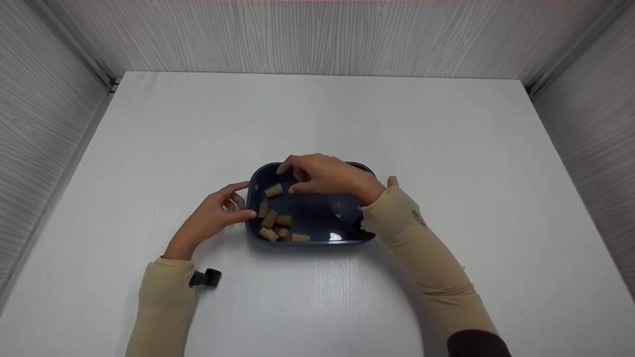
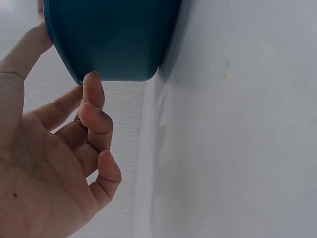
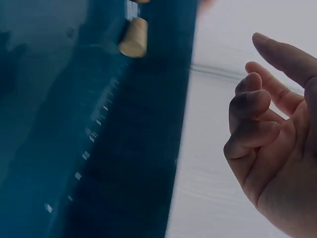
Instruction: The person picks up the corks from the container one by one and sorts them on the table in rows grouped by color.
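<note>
A dark blue rectangular tray (image 1: 325, 243) with rounded corners stands on the table. Several tan tapered corks (image 1: 270, 218) lie in its left end, with one cork (image 1: 273, 190) apart from the cluster. My left hand (image 1: 211, 214) holds the tray's left end, thumb over the rim and index finger at the far corner. Its other fingers curl loosely beside the tray wall in the left wrist view. Over the tray's far side hovers my right hand (image 1: 325, 173), fingers bent and thumb apart, nothing between them. A cork (image 3: 133, 38) shows inside the tray in the right wrist view.
Beside my right wrist, outside the tray, a tan cork-like piece (image 1: 392, 181) stands out. White table surface (image 1: 317, 119) surrounds the tray. Grey wood-grain panels (image 1: 317, 39) rise at the back and both sides. A black camera mount (image 1: 206, 278) sticks out from my left sleeve.
</note>
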Demonstrator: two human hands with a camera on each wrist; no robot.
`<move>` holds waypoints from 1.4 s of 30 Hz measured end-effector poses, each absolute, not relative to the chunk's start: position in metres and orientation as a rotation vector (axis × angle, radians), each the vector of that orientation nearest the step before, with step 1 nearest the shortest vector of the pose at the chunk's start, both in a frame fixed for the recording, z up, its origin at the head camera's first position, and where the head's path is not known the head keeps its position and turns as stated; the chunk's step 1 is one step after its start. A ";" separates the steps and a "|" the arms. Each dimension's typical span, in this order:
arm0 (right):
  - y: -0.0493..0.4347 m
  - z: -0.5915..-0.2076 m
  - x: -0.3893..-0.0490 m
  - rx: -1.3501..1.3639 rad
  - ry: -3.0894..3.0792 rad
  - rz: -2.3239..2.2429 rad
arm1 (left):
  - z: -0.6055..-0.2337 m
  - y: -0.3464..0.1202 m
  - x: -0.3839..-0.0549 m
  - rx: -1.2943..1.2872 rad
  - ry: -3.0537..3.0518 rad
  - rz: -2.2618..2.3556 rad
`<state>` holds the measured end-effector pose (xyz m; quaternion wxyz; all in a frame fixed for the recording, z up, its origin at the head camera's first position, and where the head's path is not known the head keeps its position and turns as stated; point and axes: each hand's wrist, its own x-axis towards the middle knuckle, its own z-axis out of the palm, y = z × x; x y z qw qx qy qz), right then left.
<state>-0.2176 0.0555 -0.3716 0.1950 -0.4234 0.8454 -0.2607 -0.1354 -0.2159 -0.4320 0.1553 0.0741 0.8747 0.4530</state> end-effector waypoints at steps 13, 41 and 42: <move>0.027 -0.398 -0.210 -1.258 2.274 -0.444 | -0.432 -0.215 -0.134 0.236 2.490 1.315; 0.015 -0.414 -0.208 -1.317 2.290 -0.231 | -0.433 -0.214 -0.135 0.235 2.488 1.323; 0.016 -0.413 -0.208 -1.320 2.289 -0.238 | -0.434 -0.214 -0.135 0.235 2.488 1.322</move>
